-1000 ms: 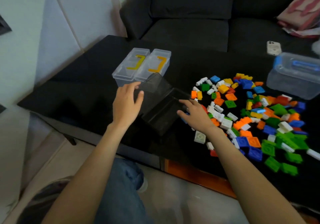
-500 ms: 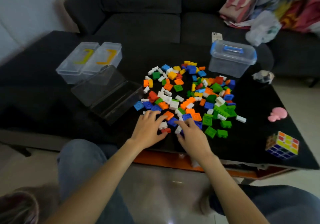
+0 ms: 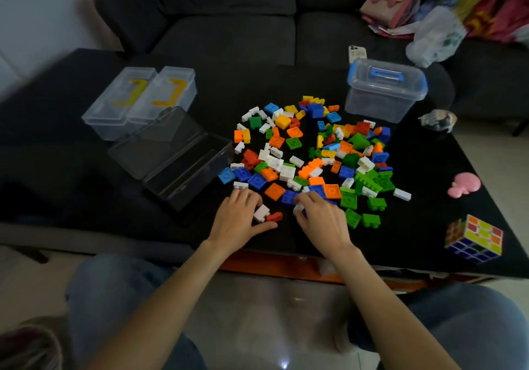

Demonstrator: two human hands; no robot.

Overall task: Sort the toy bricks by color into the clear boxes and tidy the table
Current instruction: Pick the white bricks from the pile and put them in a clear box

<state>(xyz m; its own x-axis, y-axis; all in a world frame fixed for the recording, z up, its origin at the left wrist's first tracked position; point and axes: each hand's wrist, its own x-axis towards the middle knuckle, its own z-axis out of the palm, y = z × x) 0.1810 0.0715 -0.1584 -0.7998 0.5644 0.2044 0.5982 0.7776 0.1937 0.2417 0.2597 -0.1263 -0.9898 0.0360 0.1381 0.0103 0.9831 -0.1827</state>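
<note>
A pile of toy bricks [image 3: 312,152] in white, orange, blue, green, yellow and red covers the middle of the black table [image 3: 86,169]. My left hand [image 3: 239,221] rests at the pile's near edge, fingers and thumb closing around a white brick [image 3: 261,213], with a red brick [image 3: 274,217] touching the thumb. My right hand [image 3: 322,222] is beside it, fingertips pinched on a small white brick [image 3: 299,207]. An empty clear box [image 3: 187,169] lies open left of the pile, its lid [image 3: 151,140] folded back.
Two shut clear boxes [image 3: 120,103] [image 3: 171,92] stand at the back left. A larger tub with a blue handle [image 3: 385,90] and a phone [image 3: 357,54] sit at the back right. A pink toy [image 3: 463,185], a puzzle cube [image 3: 473,239] and a crumpled object [image 3: 438,119] lie at right. A dark sofa stands behind.
Both hands left the open clear box and came to the near edge of the pile. They now close on white bricks. The view swung right and the box stays open.
</note>
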